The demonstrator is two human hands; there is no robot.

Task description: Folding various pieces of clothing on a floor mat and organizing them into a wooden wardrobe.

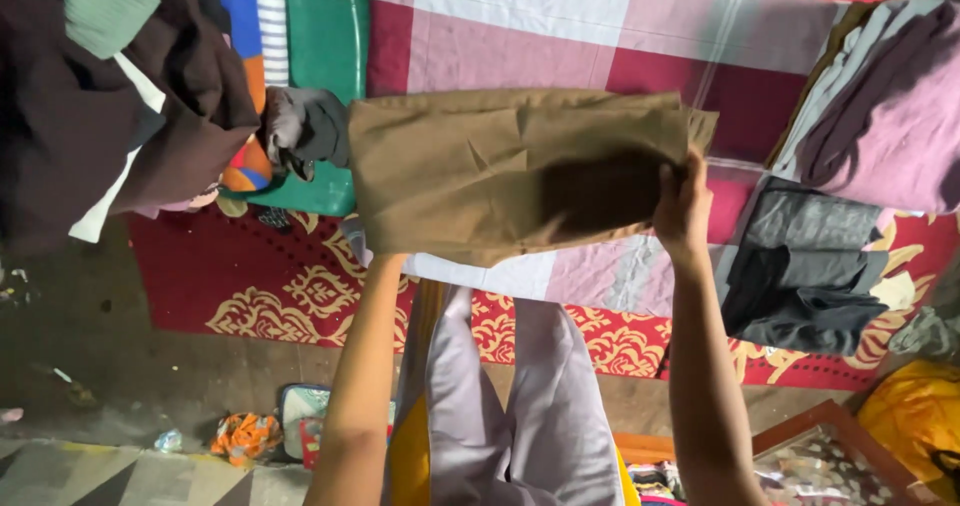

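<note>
I hold a folded tan-brown cloth (500, 161) flat in front of me, above a bed covered with a pink, maroon and white checked sheet (560, 26). My right hand (683, 211) grips the cloth's right edge, fingers over the top. My left hand is hidden under the cloth's lower left part; only its forearm (365, 366) shows, rising to the fabric. The cloth is creased and folded into a rectangle.
A heap of dark brown and green clothes (110, 96) lies at left by a green plastic piece (325, 36). Folded dark grey garments (805, 271) and mauve ones (890, 106) sit on the bed at right. A red patterned bedspread (260, 276) hangs down; litter (245, 436) lies on the floor.
</note>
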